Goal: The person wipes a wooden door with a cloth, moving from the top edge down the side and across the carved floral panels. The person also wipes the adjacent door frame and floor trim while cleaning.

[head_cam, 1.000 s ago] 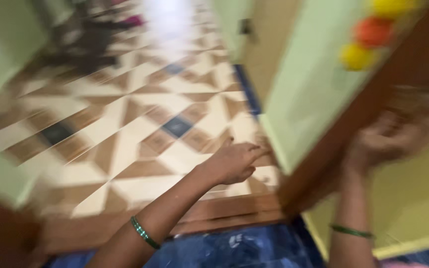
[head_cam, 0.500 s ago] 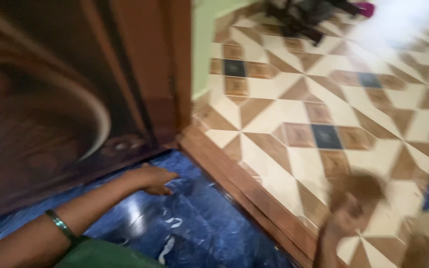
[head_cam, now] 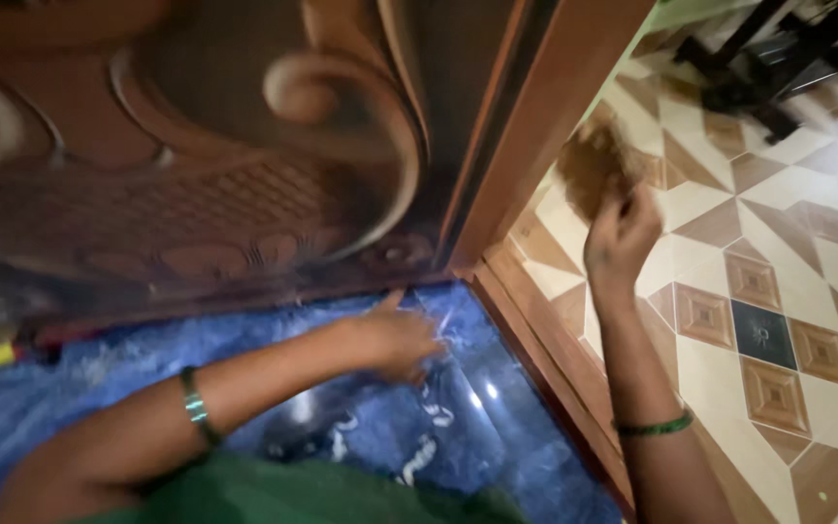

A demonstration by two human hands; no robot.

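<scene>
— Since the last frame, right hand [head_cam: 621, 233] rose from the tiles to the door frame [head_cam: 545, 126], clamped on a blurred brown wad [head_cam: 594, 165].
— Left hand [head_cam: 395, 340]?
— Spread flat on the blue floor [head_cam: 497, 427] by the door [head_cam: 196, 155]. Seemingly wiping; next, press along the frame.

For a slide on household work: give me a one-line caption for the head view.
Left hand rests on blue floor beside carved wooden door; right hand raises a blurred brown wad.
</scene>
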